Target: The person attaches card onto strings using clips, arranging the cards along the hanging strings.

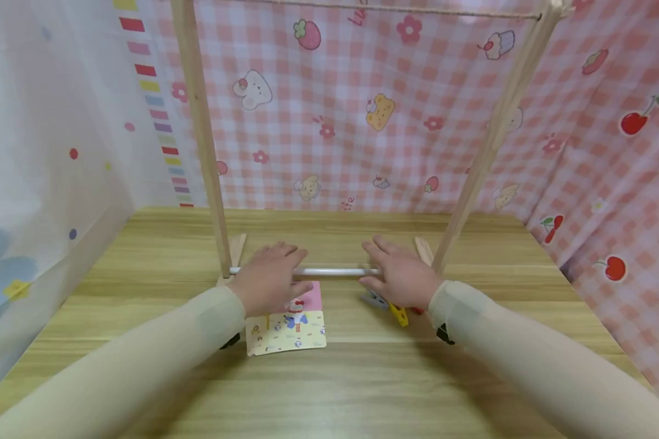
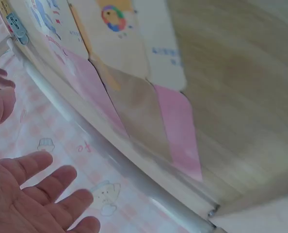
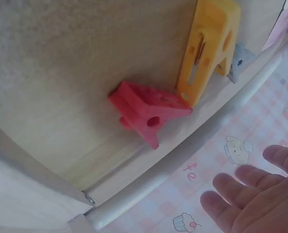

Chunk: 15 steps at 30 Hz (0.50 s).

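Taking the white rod (image 1: 337, 272) as our landmark, nearest to us on this side of it we see the bare worktop (image 1: 329, 390) and two pale sleeves (image 1: 115, 372) (image 1: 538, 360) reaching in toward the rod. Just on the rod's near side, toward its left end, a few overlapping printed cards (image 1: 285, 335) lie flat, partly hidden in our head view by the left hand (image 1: 268, 280). Also on the near side, toward the rod's right end, we find a grey clip (image 1: 374, 299), a yellow clip (image 1: 398, 314) and a red clip (image 3: 141, 111), lying close together by the right hand (image 1: 406, 277). Both hands are over the rod, palms down, with their fingers loosely spread and slightly bent; whether they touch the rod we cannot tell. At the rod's two ends stand the wooden posts (image 1: 200, 122) (image 1: 483, 164), with wooden feet (image 1: 237, 250) (image 1: 424, 250) showing beyond it. High above the rod a cord (image 1: 417, 9) runs between the posts, and farthest from us, behind the rod, hangs a pink checked cloth (image 1: 340, 164) printed with strawberries, flowers and little animals.
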{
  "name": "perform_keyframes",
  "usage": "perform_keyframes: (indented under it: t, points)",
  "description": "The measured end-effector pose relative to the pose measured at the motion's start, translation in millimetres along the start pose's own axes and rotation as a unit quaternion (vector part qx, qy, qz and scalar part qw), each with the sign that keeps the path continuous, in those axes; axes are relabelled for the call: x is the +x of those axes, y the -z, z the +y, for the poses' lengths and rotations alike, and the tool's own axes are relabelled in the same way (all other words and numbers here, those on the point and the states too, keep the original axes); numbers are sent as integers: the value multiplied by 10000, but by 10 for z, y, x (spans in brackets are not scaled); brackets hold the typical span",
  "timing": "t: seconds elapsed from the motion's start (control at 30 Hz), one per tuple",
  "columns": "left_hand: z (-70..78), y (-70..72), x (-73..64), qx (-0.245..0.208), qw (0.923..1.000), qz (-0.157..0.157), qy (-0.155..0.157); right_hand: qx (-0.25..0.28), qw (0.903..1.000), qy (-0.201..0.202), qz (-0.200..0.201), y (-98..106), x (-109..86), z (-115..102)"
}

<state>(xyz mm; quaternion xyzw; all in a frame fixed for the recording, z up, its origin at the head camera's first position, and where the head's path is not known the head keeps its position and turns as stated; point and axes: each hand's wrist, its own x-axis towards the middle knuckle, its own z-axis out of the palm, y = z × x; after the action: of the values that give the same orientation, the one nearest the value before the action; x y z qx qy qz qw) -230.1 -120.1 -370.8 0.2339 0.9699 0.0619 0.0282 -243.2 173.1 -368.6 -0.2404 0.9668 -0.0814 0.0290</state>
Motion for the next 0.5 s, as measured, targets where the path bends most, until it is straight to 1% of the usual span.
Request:
perform_keyframes:
  t: [0.1,0.27,0.37,0.5]
  points:
    - [-39,26,-55,99,9999,-29,-46,107,9997,185,-65,4,-19,9]
    - [-113,64,-156,344,9992,-65,-175,168,9993,294,-156,-6,-57,25]
    - [-141,66,-198,393,9989,-35,-260,196,9991,328,-179,-8,-89,44]
    - [-152,53,-227,415,9985,32,-349,156,9987,472,-141,3,-127,67]
